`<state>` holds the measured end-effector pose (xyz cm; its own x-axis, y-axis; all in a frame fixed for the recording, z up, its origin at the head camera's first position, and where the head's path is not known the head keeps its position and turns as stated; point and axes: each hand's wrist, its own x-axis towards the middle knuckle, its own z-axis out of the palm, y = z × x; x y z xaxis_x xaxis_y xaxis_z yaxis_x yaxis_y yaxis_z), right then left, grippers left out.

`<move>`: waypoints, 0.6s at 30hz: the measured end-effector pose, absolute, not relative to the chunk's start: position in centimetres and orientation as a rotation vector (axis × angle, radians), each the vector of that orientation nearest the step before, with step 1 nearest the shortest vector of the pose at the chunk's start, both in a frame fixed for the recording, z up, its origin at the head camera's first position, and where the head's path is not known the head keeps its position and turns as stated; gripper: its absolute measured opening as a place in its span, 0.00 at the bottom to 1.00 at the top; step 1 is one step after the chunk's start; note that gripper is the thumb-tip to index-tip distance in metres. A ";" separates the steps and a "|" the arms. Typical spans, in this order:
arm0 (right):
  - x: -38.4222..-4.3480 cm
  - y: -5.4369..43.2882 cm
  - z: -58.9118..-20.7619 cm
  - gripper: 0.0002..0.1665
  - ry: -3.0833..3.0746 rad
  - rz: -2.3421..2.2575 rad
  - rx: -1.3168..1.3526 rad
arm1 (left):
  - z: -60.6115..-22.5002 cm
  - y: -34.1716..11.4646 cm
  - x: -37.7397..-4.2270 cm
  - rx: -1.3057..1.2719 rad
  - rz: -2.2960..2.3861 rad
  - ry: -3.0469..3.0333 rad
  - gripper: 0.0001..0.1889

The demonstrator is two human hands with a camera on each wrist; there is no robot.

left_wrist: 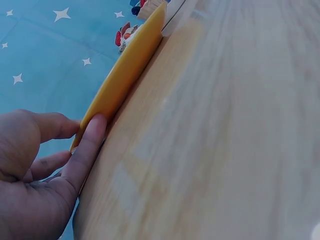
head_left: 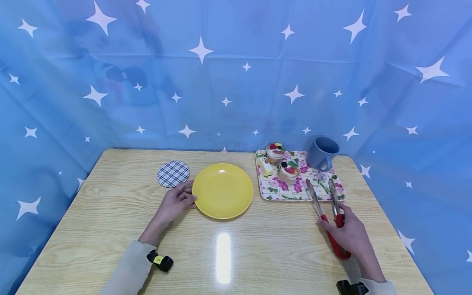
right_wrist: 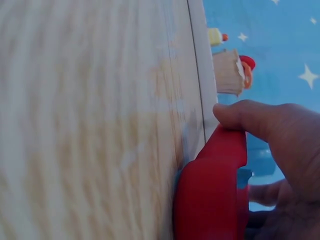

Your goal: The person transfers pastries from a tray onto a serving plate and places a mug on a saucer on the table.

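At the left rim of a yellow plate, my left hand pinches the edge. The left wrist view shows the plate side-on between thumb and fingers, close to the tabletop. My right hand grips red-handled metal tongs on the right side. Their two arms are spread apart, with the tips over the front of a floral tray. In the right wrist view the red handle fills the lower middle, with the thumb on it. Two fruit-topped cupcakes and a small yellow cake piece sit on the tray.
A blue mug stands at the tray's back right corner. Left of the plate lies a round checked coaster. A blue star-patterned cloth hangs behind the wooden table.
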<state>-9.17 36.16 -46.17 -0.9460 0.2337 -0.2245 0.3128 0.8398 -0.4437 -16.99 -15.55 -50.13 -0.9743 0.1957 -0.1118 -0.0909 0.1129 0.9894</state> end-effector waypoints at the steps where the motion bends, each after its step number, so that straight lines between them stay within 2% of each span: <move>1: -9.1 36.1 -46.2 0.70 2.864 -0.732 0.421 | -50.2 -15.6 -17.0 0.104 1.959 2.167 0.33; 9: -8.8 36.2 -45.4 0.66 2.867 -0.746 0.411 | -50.3 -15.5 -17.2 0.075 1.964 2.132 0.33; 18: -8.8 36.5 -44.7 0.59 2.949 -0.736 0.274 | -50.2 -15.7 -17.1 0.076 1.957 2.127 0.34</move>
